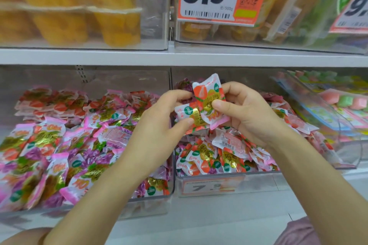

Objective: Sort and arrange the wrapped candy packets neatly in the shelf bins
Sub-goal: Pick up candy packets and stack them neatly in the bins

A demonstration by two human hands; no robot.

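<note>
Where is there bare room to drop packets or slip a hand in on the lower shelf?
Bare: the white shelf ledge in front of the middle bin, and the headroom over the left bin pile, under the upper shelf board. Crowded: both bins are heaped wall to wall with candy packets.

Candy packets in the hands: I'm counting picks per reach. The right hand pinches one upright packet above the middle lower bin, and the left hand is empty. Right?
Not quite. In the head view the left hand is not empty: it pinches a second packet. The rest holds: the right hand pinches the upright packet above the middle lower bin.
</note>
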